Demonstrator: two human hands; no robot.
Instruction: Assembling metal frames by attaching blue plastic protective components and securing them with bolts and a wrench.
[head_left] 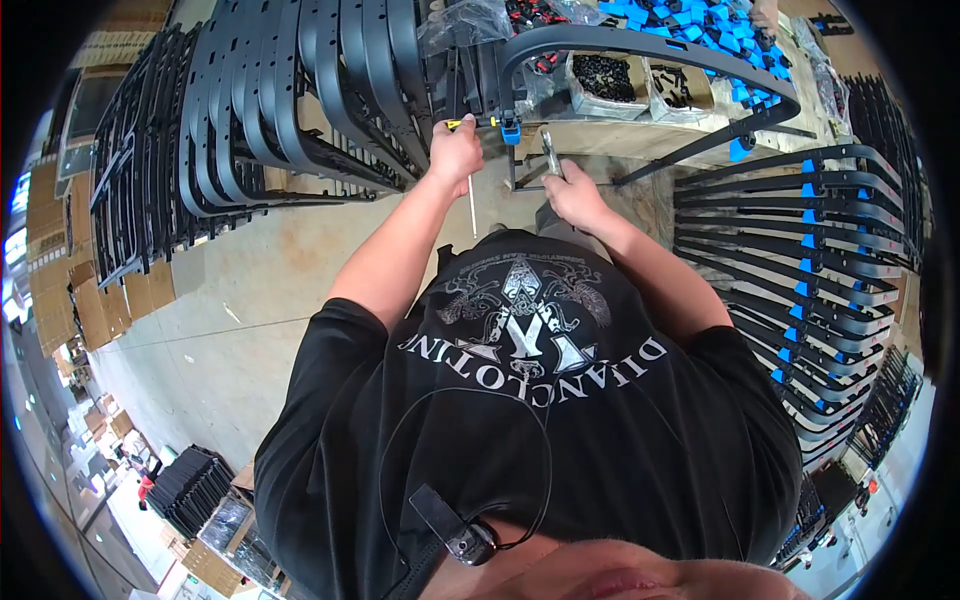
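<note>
My left hand (456, 156) is closed around a tool with a yellow and black handle; its long thin metal shaft (474, 212) points down toward me. Just right of that hand, a blue plastic fitting (511, 132) sits on a black curved metal frame (640, 42) by the workbench edge. In my right hand (578, 196), fingers closed, is a silver metal hand tool (551, 150) that looks like a wrench. Its tip points away from me, apart from the frame. My fingers partly hide both tools.
On the workbench (600, 135) are boxes of small black parts (604, 78) and a pile of blue plastic pieces (715, 35). Another person's hand (765, 14) shows at its far edge. Black frames are stacked left (270, 120) and right (800, 270).
</note>
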